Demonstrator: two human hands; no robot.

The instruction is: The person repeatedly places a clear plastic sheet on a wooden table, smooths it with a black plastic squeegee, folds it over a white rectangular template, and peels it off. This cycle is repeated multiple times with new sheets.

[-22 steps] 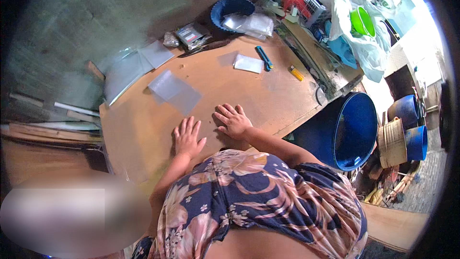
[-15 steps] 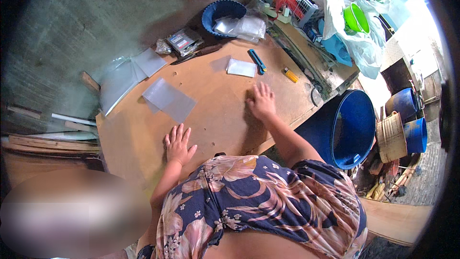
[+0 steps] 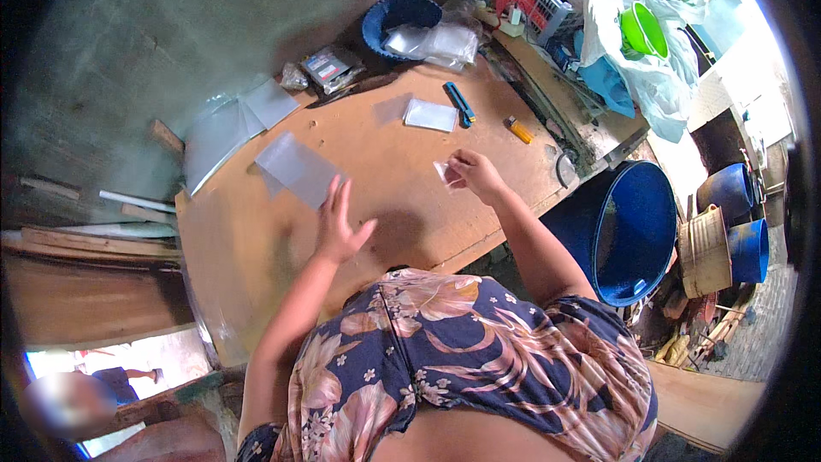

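My left hand (image 3: 344,227) is raised over the table, fingers stretched and thumb apart, holding nothing. Its fingertips overlap the near corner of several clear plastic sheets (image 3: 299,164). In a pinch, my right hand (image 3: 475,175) has a small piece of clear plastic (image 3: 445,174) that juts out to the left of the fingers. Beyond that hand lie a stack of small clear plastic sheets (image 3: 430,115), a blue box cutter (image 3: 459,104) and a yellow lighter (image 3: 518,130).
A wooden tabletop (image 3: 256,265) spreads before me. Larger plastic sheets (image 3: 218,141) lean at the far left. Along the back are a knife (image 3: 352,90), a wrapped packet (image 3: 329,67) and a blue basin (image 3: 400,13) with plastic bags. A big blue barrel (image 3: 637,231) stands at right.
My right hand has lifted from the tabletop and closed on a small piece of clear plastic. The left hand has risen and moved forward to the right, toward the plastic sheets.
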